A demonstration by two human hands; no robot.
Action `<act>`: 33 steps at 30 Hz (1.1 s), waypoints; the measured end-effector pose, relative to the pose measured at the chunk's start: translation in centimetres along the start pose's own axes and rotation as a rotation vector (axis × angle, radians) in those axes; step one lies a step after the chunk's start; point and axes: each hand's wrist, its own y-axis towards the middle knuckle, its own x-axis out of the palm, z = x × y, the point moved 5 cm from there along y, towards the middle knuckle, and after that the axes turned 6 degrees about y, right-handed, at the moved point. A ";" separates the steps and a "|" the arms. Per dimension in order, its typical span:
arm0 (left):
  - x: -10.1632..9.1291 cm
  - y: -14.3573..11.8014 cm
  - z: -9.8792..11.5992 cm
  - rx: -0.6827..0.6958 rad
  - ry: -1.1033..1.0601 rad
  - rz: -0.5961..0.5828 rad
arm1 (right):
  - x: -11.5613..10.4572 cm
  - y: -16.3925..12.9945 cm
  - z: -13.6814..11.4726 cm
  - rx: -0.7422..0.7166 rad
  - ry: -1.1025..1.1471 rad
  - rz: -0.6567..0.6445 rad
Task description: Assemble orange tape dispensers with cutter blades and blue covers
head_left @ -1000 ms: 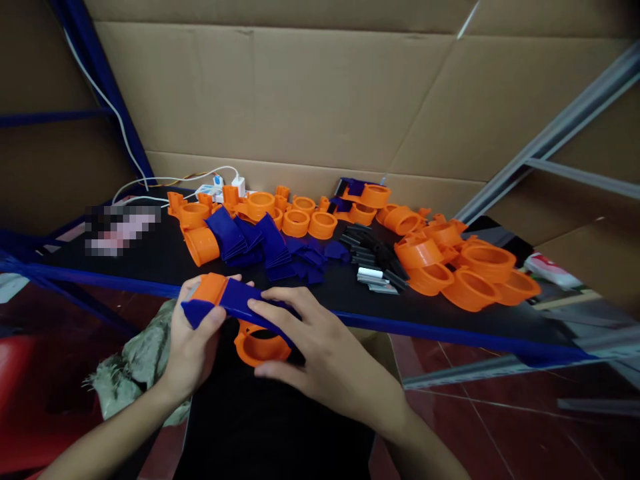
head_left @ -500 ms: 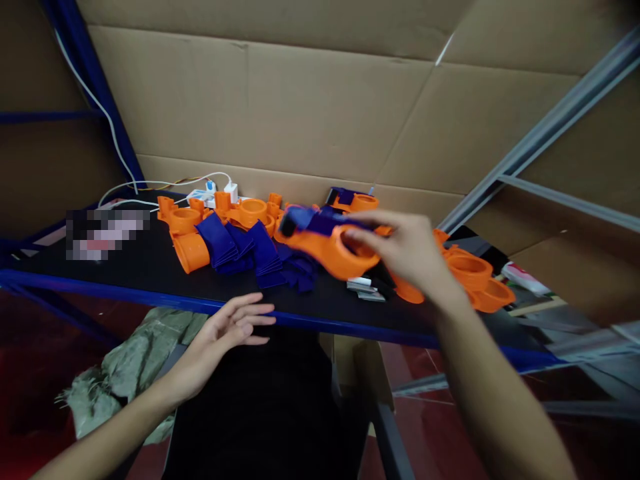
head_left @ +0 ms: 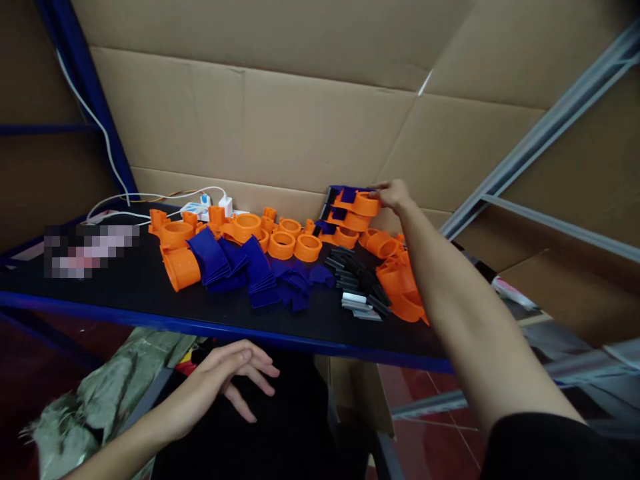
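Right hand [head_left: 395, 194]: extended to the rear of the black table [head_left: 100, 293], fingers curled onto the orange-and-blue assembly [head_left: 356, 200]; whether they grip it or merely rest on it cannot be told.
Orange-and-blue assembly: atop a stack of similar pieces, against the cardboard wall [head_left: 280, 127], directly left of the right hand's fingertips.
Left hand [head_left: 227, 371]: loosely open, fingers spread, holding nothing, below the table's blue front edge.
Blue plates [head_left: 235, 263]: on the table, beyond the left hand.
Orange rings [head_left: 295, 245]: between the blue plates and the right hand.
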 end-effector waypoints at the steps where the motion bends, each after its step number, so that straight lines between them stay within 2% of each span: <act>1: 0.0 0.0 -0.1 -0.003 0.007 -0.004 | 0.1 0.1 0.2 0.002 0.008 0.001; 5: 0.2 -0.1 0.0 -0.015 0.022 -0.013 | -1.4 -1.0 0.8 -0.030 0.053 -0.030; 9: 0.3 0.2 -0.1 -0.023 0.021 -0.012 | -3.6 -3.5 1.3 -0.076 0.089 -0.167; 13: 0.4 0.4 -0.4 -0.033 0.015 -0.024 | -3.8 -5.2 2.1 -0.032 0.069 -0.283; 18: 0.3 0.6 -0.7 -0.047 0.015 -0.028 | -0.9 -5.4 0.6 -0.065 0.090 -0.289; 25: 0.4 0.4 -0.7 -0.050 0.020 -0.043 | 5.8 -5.0 -3.4 -0.132 0.049 -0.176; 28: 0.4 0.4 -0.7 -0.062 0.030 -0.040 | 8.0 -5.1 -4.0 -0.145 -0.020 -0.123; 33: 0.4 0.5 -1.1 -0.069 0.026 -0.065 | 10.3 -5.7 -4.5 -0.211 -0.121 -0.073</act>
